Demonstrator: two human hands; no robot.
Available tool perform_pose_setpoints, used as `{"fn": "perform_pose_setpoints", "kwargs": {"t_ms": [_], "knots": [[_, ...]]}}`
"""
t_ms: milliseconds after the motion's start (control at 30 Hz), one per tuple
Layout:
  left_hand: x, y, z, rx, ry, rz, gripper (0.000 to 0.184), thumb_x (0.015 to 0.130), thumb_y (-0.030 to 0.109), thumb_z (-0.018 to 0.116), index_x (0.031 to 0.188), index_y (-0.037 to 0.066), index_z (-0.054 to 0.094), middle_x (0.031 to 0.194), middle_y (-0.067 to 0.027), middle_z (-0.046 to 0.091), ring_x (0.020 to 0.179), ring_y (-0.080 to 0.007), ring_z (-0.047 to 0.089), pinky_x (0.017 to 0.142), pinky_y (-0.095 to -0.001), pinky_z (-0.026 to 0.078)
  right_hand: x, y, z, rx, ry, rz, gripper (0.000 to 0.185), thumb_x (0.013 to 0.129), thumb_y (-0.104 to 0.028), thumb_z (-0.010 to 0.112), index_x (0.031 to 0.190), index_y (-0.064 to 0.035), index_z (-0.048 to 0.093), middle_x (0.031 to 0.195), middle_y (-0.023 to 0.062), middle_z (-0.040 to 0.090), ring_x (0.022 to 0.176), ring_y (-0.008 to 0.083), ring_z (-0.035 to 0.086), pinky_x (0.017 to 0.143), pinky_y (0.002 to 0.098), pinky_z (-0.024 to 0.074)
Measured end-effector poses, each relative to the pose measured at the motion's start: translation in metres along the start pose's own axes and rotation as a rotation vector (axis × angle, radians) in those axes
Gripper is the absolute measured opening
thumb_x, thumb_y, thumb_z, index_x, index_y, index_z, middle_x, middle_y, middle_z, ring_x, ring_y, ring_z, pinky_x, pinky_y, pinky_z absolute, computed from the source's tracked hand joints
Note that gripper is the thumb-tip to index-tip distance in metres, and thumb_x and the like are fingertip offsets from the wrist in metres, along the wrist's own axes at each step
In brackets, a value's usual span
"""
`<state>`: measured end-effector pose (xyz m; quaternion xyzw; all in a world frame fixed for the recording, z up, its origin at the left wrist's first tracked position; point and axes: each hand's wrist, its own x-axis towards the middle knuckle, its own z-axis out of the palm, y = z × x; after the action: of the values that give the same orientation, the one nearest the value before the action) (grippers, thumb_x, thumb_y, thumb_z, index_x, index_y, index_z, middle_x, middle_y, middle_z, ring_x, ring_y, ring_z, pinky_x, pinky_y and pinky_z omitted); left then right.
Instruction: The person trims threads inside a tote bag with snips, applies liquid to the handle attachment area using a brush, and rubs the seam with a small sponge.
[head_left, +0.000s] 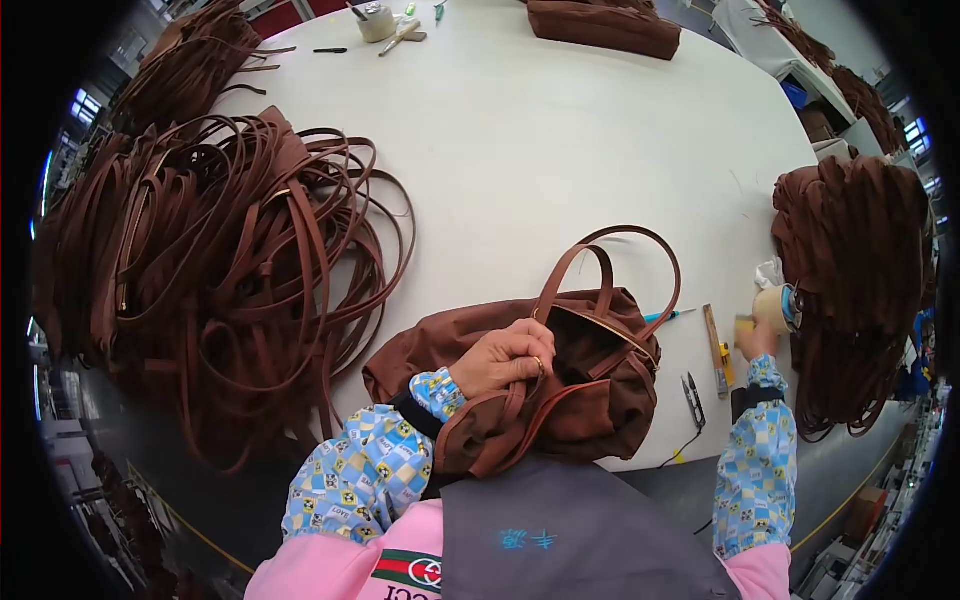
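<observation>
White worktable (600,150) spreads before us in a workshop, its far edge bowed by the lens and its near edge running just in front of our grey apron (580,530). At that near edge, right of centre, lies a brown bag (605,420), its zipped mouth gaping and its handle (678,268) arching up toward the far side. Our left hand (505,357) is closed on the bag's rim at the left of the mouth. Well apart, our right hand (763,335) reaches to the right side beside a tape roll (770,306); we cannot tell whether its fingers grip anything. Between that hand and the bag lie a wooden strip (712,335), a yellow cutter (725,362) and, nearer the edge, black snips (693,402), leaving a narrow lane of white. Heaped brown straps (290,240) crowd the left side, and stacked brown pieces (850,220) overhang the right. Beyond the handle, a broad span of white surface runs to the far edge, where a pot (376,22) and a brush (402,37) stand left and a brown bundle (605,30) lies right.
</observation>
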<state>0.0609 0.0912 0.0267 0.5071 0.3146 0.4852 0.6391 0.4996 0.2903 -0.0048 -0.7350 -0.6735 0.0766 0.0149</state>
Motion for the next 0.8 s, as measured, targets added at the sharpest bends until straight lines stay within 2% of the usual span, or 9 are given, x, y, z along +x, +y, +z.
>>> {"fn": "perform_pose_setpoints", "kwargs": {"t_ms": [33,67,133,233,333,433,567,733,800], "knots": [[0.0,-0.001,-0.001,-0.046,0.012,-0.005,0.019,0.084,0.023,0.058,0.078,0.004,0.061,0.096,-0.0024,0.043,0.09,-0.0122,0.045,0.083,-0.0261,0.037,-0.006,-0.012,-0.006,0.059,0.193,0.012,0.025,0.069,-0.011,0.066,0.091,-0.0031,0.057,0.086,0.0111,0.063,0.072,0.0238,0.061,0.067,0.0328,0.0485],[0.0,-0.002,-0.002,-0.044,0.019,-0.004,0.019,0.084,0.023,0.058,0.078,0.004,0.061,0.096,-0.0024,0.043,0.09,-0.0122,0.045,0.083,-0.0261,0.037,-0.012,-0.024,-0.013,0.06,0.191,0.005,0.025,0.069,-0.011,0.066,0.091,-0.0031,0.057,0.086,0.0111,0.063,0.072,0.0238,0.061,0.067,0.0328,0.0485],[0.0,-0.003,-0.003,-0.102,0.002,0.006,0.012,0.084,0.016,0.057,0.082,0.005,0.062,0.096,-0.0023,0.045,0.093,-0.0131,0.044,0.086,-0.0271,0.036,-0.052,-0.076,-0.048,0.78,0.225,-0.176,0.016,0.076,-0.009,0.063,0.086,-0.0037,0.051,0.074,0.0046,0.057,0.063,0.0138,0.055,0.057,0.026,0.046],[-0.001,-0.004,-0.002,-0.119,0.006,-0.017,0.012,0.084,0.015,0.057,0.082,0.005,0.061,0.096,-0.0021,0.044,0.093,-0.0123,0.044,0.085,-0.0266,0.036,-0.147,-0.177,-0.09,1.205,-0.071,-0.44,0.014,0.081,-0.005,0.059,0.087,-0.0048,0.046,0.077,0.0024,0.052,0.062,0.0086,0.051,0.055,0.0222,0.0439],[-0.002,-0.005,0.0,-0.138,0.014,-0.023,0.011,0.084,0.014,0.058,0.082,0.004,0.061,0.096,-0.0022,0.044,0.093,-0.0119,0.044,0.085,-0.0261,0.036,-0.184,-0.23,-0.087,0.991,-0.034,-0.963,0.02,0.077,-0.001,0.061,0.09,-0.0029,0.046,0.08,0.0072,0.056,0.061,0.0154,0.055,0.053,0.0247,0.044],[-0.003,-0.007,0.001,-0.147,0.022,-0.002,0.011,0.083,0.014,0.058,0.084,0.004,0.061,0.097,-0.0024,0.045,0.093,-0.0119,0.044,0.084,-0.0256,0.036,-0.198,-0.254,-0.071,1.041,-0.191,-0.871,0.02,0.077,-0.001,0.061,0.09,-0.0022,0.046,0.075,0.0105,0.055,0.056,0.0208,0.054,0.05,0.0275,0.0422],[-0.005,-0.008,-0.001,-0.115,0.014,0.009,0.011,0.083,0.014,0.059,0.086,0.004,0.061,0.097,-0.0025,0.046,0.094,-0.0124,0.044,0.085,-0.026,0.036,-0.201,-0.254,-0.061,0.93,-0.141,-0.959,0.023,0.077,-0.001,0.061,0.092,-0.0005,0.044,0.071,0.012,0.052,0.055,0.0259,0.053,0.051,0.0293,0.0424],[-0.004,-0.011,0.0,-0.128,0.014,0.034,0.011,0.083,0.015,0.059,0.085,0.004,0.061,0.097,-0.0028,0.046,0.094,-0.0129,0.045,0.085,-0.0269,0.036,-0.201,-0.244,-0.067,0.831,-0.214,-0.952,0.023,0.077,-0.001,0.061,0.092,-0.0005,0.044,0.075,0.0116,0.053,0.056,0.0254,0.052,0.052,0.0291,0.0428],[-0.004,-0.01,-0.001,-0.126,0.019,0.04,0.012,0.083,0.015,0.059,0.085,0.004,0.061,0.097,-0.003,0.046,0.094,-0.013,0.045,0.085,-0.0271,0.036,-0.201,-0.244,-0.068,0.885,-0.13,-0.936,0.022,0.077,-0.001,0.061,0.093,-0.0011,0.044,0.076,0.0109,0.054,0.056,0.0234,0.053,0.052,0.0281,0.0426]]}}
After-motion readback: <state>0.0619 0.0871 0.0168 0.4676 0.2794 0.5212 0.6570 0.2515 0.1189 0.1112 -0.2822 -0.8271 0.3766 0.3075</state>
